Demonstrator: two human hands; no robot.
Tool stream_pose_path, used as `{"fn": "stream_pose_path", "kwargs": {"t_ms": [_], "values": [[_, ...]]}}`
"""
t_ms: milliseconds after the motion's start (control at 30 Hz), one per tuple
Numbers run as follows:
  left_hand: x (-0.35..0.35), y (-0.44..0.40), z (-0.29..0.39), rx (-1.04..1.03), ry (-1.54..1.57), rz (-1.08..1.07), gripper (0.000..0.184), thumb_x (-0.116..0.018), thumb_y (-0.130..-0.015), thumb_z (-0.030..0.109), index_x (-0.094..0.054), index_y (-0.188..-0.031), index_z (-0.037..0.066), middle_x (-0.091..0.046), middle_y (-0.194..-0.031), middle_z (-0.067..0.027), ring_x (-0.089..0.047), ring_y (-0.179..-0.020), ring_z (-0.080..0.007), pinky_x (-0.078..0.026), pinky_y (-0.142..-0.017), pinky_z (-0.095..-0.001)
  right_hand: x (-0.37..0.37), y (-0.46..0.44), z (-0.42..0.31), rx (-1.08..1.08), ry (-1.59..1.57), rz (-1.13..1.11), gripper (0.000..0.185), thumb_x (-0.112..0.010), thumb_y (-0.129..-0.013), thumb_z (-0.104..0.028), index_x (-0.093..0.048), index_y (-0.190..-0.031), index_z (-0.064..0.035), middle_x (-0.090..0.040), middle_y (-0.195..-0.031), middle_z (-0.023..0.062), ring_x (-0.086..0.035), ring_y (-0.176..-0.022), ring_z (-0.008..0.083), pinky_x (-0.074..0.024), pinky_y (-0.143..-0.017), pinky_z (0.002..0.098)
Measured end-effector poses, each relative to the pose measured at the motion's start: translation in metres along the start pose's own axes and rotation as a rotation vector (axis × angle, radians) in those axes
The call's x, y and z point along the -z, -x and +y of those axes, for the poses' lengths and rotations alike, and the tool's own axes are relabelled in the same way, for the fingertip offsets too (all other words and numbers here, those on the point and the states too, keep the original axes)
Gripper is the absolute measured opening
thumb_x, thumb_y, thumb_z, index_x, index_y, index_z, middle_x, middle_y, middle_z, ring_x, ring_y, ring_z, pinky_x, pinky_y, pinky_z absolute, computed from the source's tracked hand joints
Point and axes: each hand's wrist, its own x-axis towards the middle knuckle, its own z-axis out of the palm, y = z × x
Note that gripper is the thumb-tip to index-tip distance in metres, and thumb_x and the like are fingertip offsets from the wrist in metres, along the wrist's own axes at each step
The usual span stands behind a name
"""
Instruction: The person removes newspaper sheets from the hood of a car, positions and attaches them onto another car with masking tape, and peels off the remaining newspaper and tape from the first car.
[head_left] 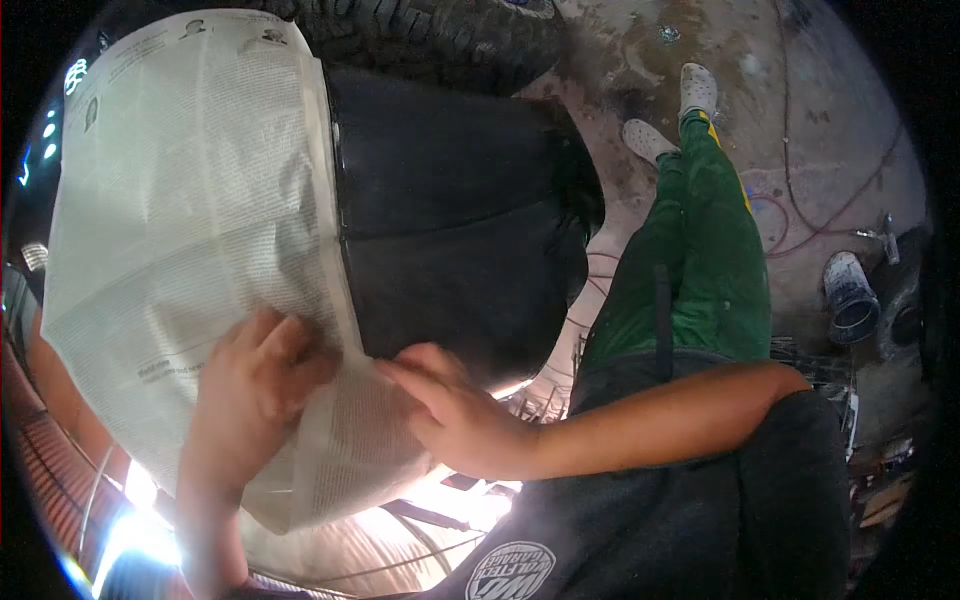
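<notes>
A large printed newspaper sheet [180,200] covers the left part of a dark curved panel [450,230]. A pale strip, which looks like tape, runs along the paper's right edge down to my hands. My left hand [265,375] is over the lower part of the sheet, its fingers curled and blurred, so what they hold is unclear. Just to the right, my right hand [450,410] touches the paper's edge beside the black surface, with its index finger pointing left and the other fingers bent.
A tyre [430,40] lies beyond the panel. Red hoses run over the stained floor [820,150] at the right, where a dirty bucket [850,295] stands near a metal tool [890,238]. Bright light shows at the lower left.
</notes>
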Motion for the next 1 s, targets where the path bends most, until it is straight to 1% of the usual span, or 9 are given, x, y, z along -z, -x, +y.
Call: {"fn": "stream_pose_path", "kwargs": {"t_ms": [233, 333, 533, 633, 733, 833, 900, 933, 1000], "values": [[-0.006, 0.009, 0.003, 0.036, 0.076, 0.07, 0.025, -0.067, -0.069, 0.003, -0.073, -0.093, 0.01, -0.062, -0.099, -0.0036, -0.061, -0.092, -0.0266, -0.053, -0.077, -0.0411, 0.001, -0.005, 0.002, 0.072, 0.095, 0.008, 0.055, -0.059, -0.086, -0.001, -0.051, -0.14, 0.0035, -0.049, -0.125, 0.0224, -0.051, -0.118, 0.0397, -0.0434, -0.105, 0.046], [-0.006, 0.011, 0.003, 0.04, 0.067, 0.059, 0.019, -0.067, -0.073, 0.005, -0.072, -0.091, 0.009, -0.062, -0.099, -0.0043, -0.06, -0.095, -0.0272, -0.052, -0.078, -0.041, 0.003, -0.011, -0.001, 0.106, 0.177, -0.017, 0.053, -0.061, -0.086, -0.003, -0.052, -0.138, 0.0044, -0.049, -0.121, 0.0214, -0.053, -0.114, 0.0384, -0.0452, -0.102, 0.046], [-0.009, 0.014, 0.006, 0.238, 0.082, 0.039, 0.012, -0.063, -0.083, 0.01, -0.071, -0.091, 0.007, -0.061, -0.1, -0.0075, -0.058, -0.1, -0.0288, -0.052, -0.082, -0.042, 0.001, -0.011, -0.002, 0.231, 0.364, -0.005, 0.052, -0.062, -0.085, -0.006, -0.053, -0.136, 0.0036, -0.05, -0.117, 0.0192, -0.054, -0.108, 0.0358, -0.0491, -0.095, 0.0459], [-0.009, 0.015, 0.001, 0.152, 0.019, 0.049, 0.01, -0.062, -0.086, 0.011, -0.07, -0.091, 0.008, -0.06, -0.1, -0.0061, -0.059, -0.095, -0.0291, -0.052, -0.081, -0.0412, 0.002, -0.012, -0.005, 0.268, 0.473, -0.018, 0.05, -0.061, -0.085, -0.006, -0.054, -0.134, 0.0036, -0.051, -0.117, 0.0184, -0.056, -0.105, 0.0351, -0.0504, -0.092, 0.0462], [-0.003, 0.021, -0.004, 0.078, 0.105, 0.087, 0.015, -0.063, -0.086, 0.008, -0.072, -0.098, 0.007, -0.062, -0.106, -0.0075, -0.061, -0.1, -0.0296, -0.053, -0.083, -0.0415, 0.002, -0.015, -0.011, 0.312, 0.537, 0.012, 0.043, -0.059, -0.087, -0.005, -0.057, -0.128, 0.0048, -0.053, -0.116, 0.0187, -0.057, -0.103, 0.0348, -0.0508, -0.091, 0.0463], [0.036, 0.051, 0.022, 0.266, -0.019, 0.292, 0.021, -0.063, -0.088, 0.004, -0.072, -0.106, 0.006, -0.063, -0.114, -0.01, -0.062, -0.107, -0.0288, -0.054, -0.086, -0.0408, -0.004, -0.02, -0.01, 0.377, 0.537, 0.072, 0.033, -0.056, -0.091, -0.005, -0.059, -0.121, 0.0066, -0.055, -0.114, 0.0198, -0.057, -0.103, 0.0357, -0.0507, -0.091, 0.0458], [0.045, 0.097, 0.038, 0.374, 0.04, 0.547, 0.027, -0.062, -0.092, 0.0, -0.07, -0.117, 0.004, -0.063, -0.12, -0.0141, -0.061, -0.116, -0.0293, -0.049, -0.097, -0.0379, -0.013, -0.022, -0.01, 0.375, 0.513, 0.124, 0.027, -0.054, -0.095, -0.006, -0.06, -0.118, 0.0079, -0.056, -0.113, 0.0208, -0.057, -0.103, 0.0366, -0.0505, -0.091, 0.0453], [0.043, 0.13, 0.039, 0.35, -0.108, 0.635, 0.026, -0.061, -0.098, 0.008, -0.067, -0.123, 0.005, -0.063, -0.126, -0.0135, -0.061, -0.114, -0.026, -0.048, -0.098, -0.0388, -0.011, -0.02, -0.015, 0.368, 0.529, 0.092, 0.029, -0.054, -0.099, -0.01, -0.059, -0.119, 0.0097, -0.056, -0.114, 0.0215, -0.057, -0.107, 0.0374, -0.0501, -0.092, 0.0449], [0.002, 0.199, 0.052, 0.508, -0.161, 0.881, 0.029, -0.06, -0.103, 0.023, -0.067, -0.125, 0.005, -0.062, -0.128, -0.0142, -0.059, -0.114, -0.0263, -0.047, -0.098, -0.0398, -0.017, -0.019, -0.012, 0.463, 0.535, 0.141, 0.029, -0.055, -0.099, -0.012, -0.059, -0.119, 0.0091, -0.056, -0.114, 0.0219, -0.057, -0.108, 0.0375, -0.0499, -0.093, 0.0446]]}}
